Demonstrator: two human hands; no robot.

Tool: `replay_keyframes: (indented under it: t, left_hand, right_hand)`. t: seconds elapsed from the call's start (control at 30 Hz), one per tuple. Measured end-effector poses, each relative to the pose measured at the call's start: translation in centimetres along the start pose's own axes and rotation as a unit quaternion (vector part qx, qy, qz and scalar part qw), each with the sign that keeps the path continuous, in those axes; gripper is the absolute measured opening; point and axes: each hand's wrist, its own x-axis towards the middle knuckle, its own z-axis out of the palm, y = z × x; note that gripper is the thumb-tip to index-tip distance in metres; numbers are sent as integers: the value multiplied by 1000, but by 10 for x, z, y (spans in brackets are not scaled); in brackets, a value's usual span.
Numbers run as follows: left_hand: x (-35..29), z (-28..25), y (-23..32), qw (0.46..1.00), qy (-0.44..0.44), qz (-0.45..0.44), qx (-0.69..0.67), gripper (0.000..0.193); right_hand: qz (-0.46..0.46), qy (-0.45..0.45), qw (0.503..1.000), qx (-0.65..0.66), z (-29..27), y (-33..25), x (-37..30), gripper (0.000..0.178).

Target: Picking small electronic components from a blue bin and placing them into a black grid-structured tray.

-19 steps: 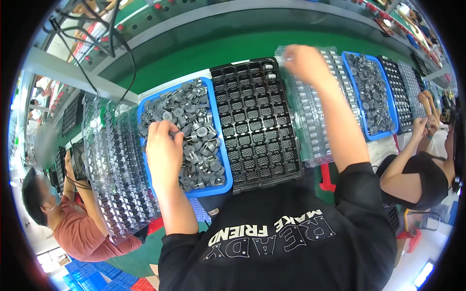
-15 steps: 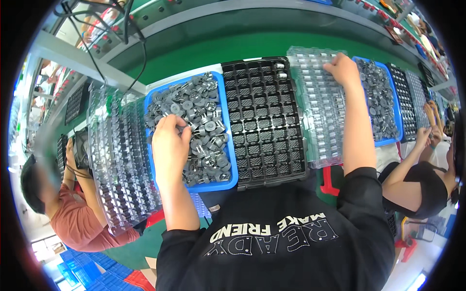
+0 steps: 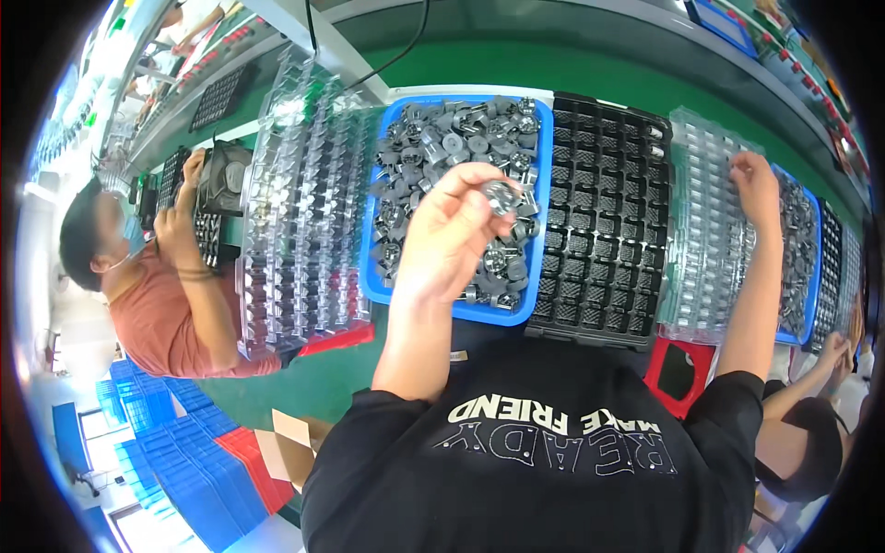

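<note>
My left hand (image 3: 447,230) is raised over the blue bin (image 3: 376,281), pinching a small round grey-and-metal part (image 3: 501,199) between thumb and fingers. Many similar grey round parts with shiny metal pieces (image 3: 452,143) are heaped in the bin below it. My right hand (image 3: 758,184) is at the far right side of a clear plastic tray (image 3: 705,221) holding rows of small silvery cylinders. Its fingertips are drawn together, and whatever they hold is hidden. Between bin and clear tray lies a black compartment tray (image 3: 604,221), with a few silvery pieces (image 3: 655,141) in its far right pockets.
Stacked clear trays (image 3: 309,221) stand left of the bin. Beyond my right arm is another blue bin (image 3: 813,249) of grey parts. A co-worker in a reddish shirt (image 3: 175,309) sits at left, another person (image 3: 802,438) at right. A black cable (image 3: 401,57) hangs over the bench.
My left hand has lifted from the heap with a round part now showing in its fingers. My right hand stays by the clear tray. The whole view has swung left.
</note>
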Motion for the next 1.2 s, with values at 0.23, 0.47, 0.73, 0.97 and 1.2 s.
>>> replay_keyframes:
  t: [0.23,0.47,0.73,0.97,1.2]
  left_hand:
    - [-12,30,-15,997,-51,-47,-22,25]
    - [-11,54,-30,996,-31,-12,-82,44]
    - [-19,65,-41,995,-27,77,-56,61]
    - [-21,58,-41,992,-58,104,-33,58]
    - [-17,58,-41,991,-51,113,58,48]
  right_hand:
    - [38,31,892,449,-27,-177,-45,16]
    - [74,-43,785,614,-40,-284,-110,24]
    - [-158,132,888,412,-39,-304,-102,33]
    - [-155,121,891,410,-36,-305,-109,34]
    - [-97,68,847,519,-18,-292,-110,17]
